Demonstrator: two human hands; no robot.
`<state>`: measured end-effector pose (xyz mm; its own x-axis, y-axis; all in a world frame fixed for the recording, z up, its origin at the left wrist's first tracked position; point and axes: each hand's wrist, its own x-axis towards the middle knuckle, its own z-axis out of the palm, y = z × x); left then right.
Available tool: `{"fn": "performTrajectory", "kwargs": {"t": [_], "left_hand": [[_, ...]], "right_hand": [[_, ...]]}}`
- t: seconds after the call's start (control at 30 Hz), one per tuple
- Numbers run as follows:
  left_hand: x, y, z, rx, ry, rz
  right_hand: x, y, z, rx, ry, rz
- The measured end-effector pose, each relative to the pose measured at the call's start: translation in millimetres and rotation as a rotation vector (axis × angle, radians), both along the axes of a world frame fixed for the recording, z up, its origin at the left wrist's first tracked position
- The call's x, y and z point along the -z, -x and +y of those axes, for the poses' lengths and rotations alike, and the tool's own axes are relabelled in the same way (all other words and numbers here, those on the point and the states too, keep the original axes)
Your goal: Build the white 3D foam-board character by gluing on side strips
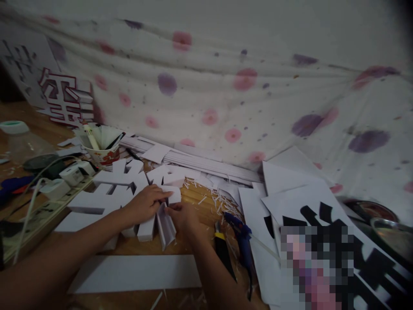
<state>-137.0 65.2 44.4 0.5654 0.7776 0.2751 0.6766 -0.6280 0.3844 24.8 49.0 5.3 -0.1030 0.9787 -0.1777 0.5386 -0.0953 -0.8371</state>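
My left hand (pixel 146 203) lies over a white foam-board character (pixel 163 228), index finger stretched along its top and the other fingers curled against it. From the right, my right hand (pixel 184 215) pinches the edge of the same piece with thumb and fingertips close to the left fingers. The lower part of the piece shows a hollow channel between thin white walls. Part of it is hidden behind both hands. More thick white cut-out shapes (pixel 111 196) stand on the table left of my left hand. A flat white strip (pixel 138 272) lies in front of my forearms.
Right of my right hand lie a black-and-yellow utility knife (pixel 223 252) and a blue glue gun (pixel 240 239). Thin white scraps (pixel 222 202) litter the wooden table. White sheets (pixel 258 241) cover the right side. A power strip (pixel 48 211) and a tool-filled cup (pixel 105 154) stand left.
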Motion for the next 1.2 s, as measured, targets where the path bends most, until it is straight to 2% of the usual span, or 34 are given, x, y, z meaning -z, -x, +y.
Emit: {"fn": "performTrajectory", "kwargs": {"t": [0.17, 0.27, 0.43, 0.57, 0.67, 0.8, 0.93, 1.07, 1.13, 1.2], "left_hand": [[1.2, 0, 1, -0.035, 0.010, 0.010], [0.7, -2, -2, -0.100, 0.004, 0.008], [-16.8, -3, -11, -0.213, -0.084, 0.096], [-28.9, 17, -9, -0.284, -0.112, 0.149], [-25.5, 40, -1, -0.348, -0.093, 0.268], [-17.0, 58, 5, -0.383, 0.007, 0.327], [-16.2, 57, 2, -0.383, 0.086, 0.349], [-12.0, 59, 0, -0.403, 0.131, 0.362], [-8.2, 64, -1, -0.432, 0.141, 0.352], [-6.1, 72, -3, -0.450, 0.125, 0.305]], "right_hand": [[-7.4, 0, -4, -0.010, -0.029, -0.041], [-15.0, 1, -7, -0.024, -0.054, -0.079], [-28.3, -4, -12, -0.041, -0.092, -0.085], [-28.9, -26, -20, 0.020, -0.133, -0.087], [-26.2, -46, -36, 0.039, -0.157, -0.126], [-18.1, -59, -66, -0.133, -0.196, -0.161], [8.4, -52, -88, -0.415, -0.341, -0.319], [31.5, -41, -95, -0.455, -0.352, -0.513], [31.7, -40, -94, -0.482, -0.347, -0.494], [24.8, -42, -94, -0.507, -0.297, -0.463]]}}
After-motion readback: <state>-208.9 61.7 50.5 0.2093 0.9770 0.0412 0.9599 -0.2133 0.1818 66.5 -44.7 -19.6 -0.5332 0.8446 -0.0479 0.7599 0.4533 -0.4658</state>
